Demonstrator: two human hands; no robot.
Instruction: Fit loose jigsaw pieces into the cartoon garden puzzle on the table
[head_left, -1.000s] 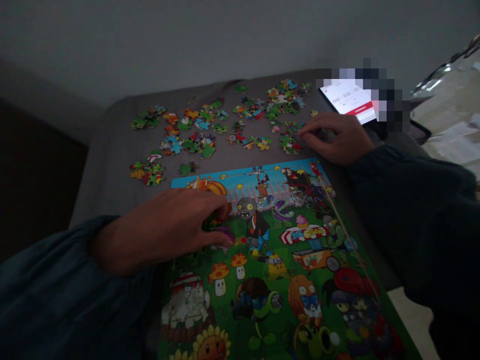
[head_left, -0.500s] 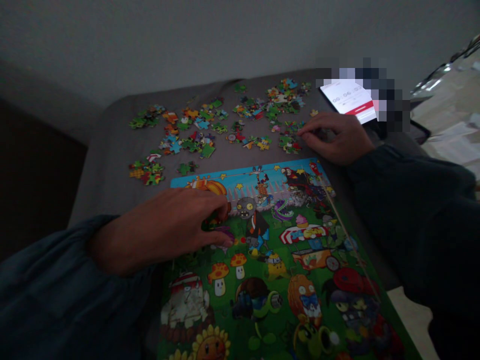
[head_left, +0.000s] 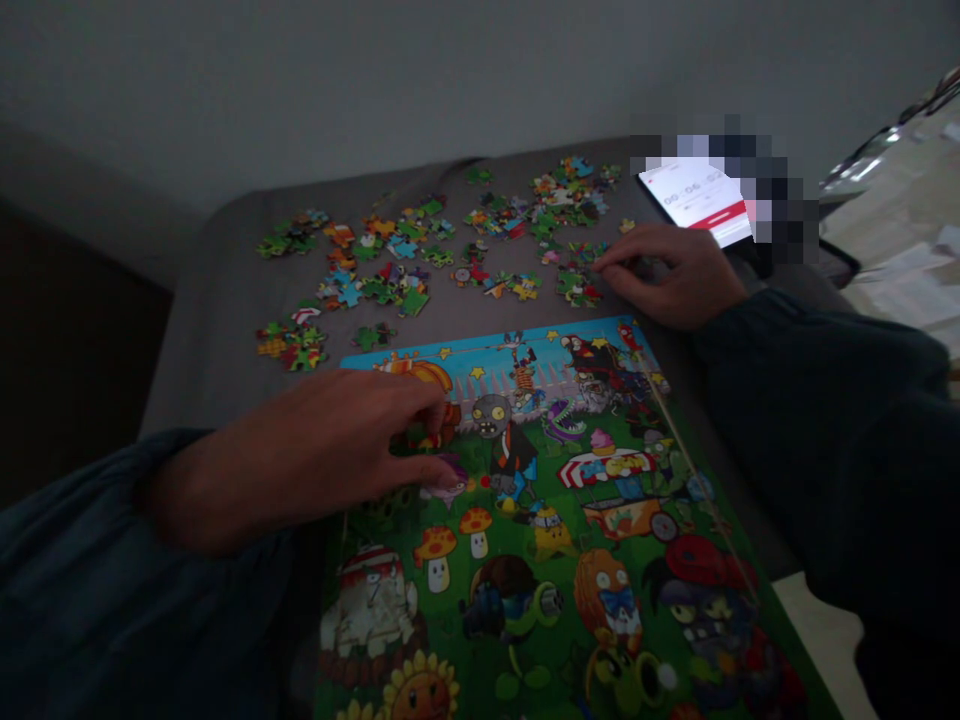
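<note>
My left hand [head_left: 300,455] hovers over or rests on the upper left of a colourful cartoon puzzle board [head_left: 517,560]; I cannot tell whether it touches. Its thumb and index finger are apart, with nothing visible between them, and the other fingers are hidden beneath. Beyond the board's far edge, my right hand [head_left: 671,275] is low over the table, thumb and fingertips pinched together. Those fingertips are right beside a small group of jigsaw pieces [head_left: 577,288]. Whether a piece is in the pinch cannot be made out.
Loose jigsaw pieces [head_left: 390,285] lie in several clusters across the grey cloth-covered table [head_left: 217,300]. A phone [head_left: 694,200] with a lit timer screen lies at the back right, partly blurred out. A pale wall [head_left: 420,80] rises behind the table.
My left hand has drawn back slightly to the left, uncovering a little more of the board's picture. My right hand stays in place beside the jigsaw pieces.
</note>
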